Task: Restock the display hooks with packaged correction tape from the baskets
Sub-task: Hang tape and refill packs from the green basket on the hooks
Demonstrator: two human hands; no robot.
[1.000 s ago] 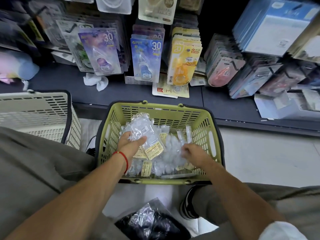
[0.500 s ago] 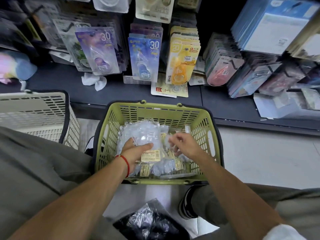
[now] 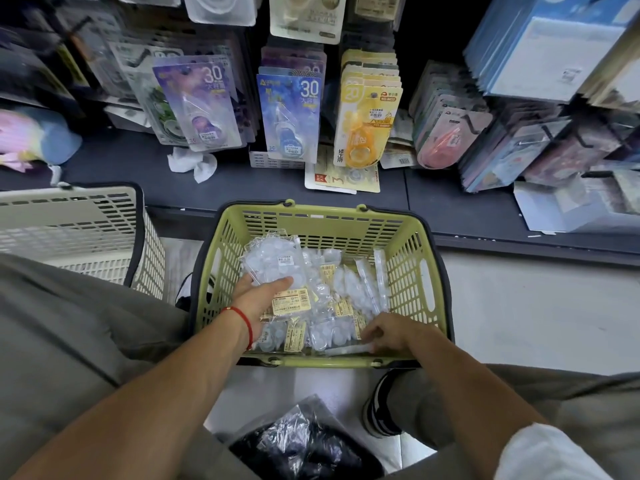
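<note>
A green basket (image 3: 412, 233) on the floor holds several clear packs of correction tape (image 3: 349, 289) with yellow labels. My left hand (image 3: 258, 294) grips a small stack of these packs (image 3: 273, 261) above the basket's left side, thumb on top. My right hand (image 3: 389, 332) is down at the basket's near right corner, fingers curled on a thin clear pack (image 3: 349, 349) lying along the near wall. Display hooks above carry purple (image 3: 204, 105), blue (image 3: 294, 116) and yellow (image 3: 367, 123) correction tape cards.
A white basket (image 3: 69, 230) stands to the left of the green one. A dark shelf (image 3: 138, 168) runs under the hooks, with a crumpled white tissue (image 3: 190, 164) and loose cards (image 3: 343, 178) on it. A black plastic bag (image 3: 301, 445) lies by my knees.
My right hand moved from the stack in my left hand down to the basket's near right corner. My left hand kept its stack almost in place.
</note>
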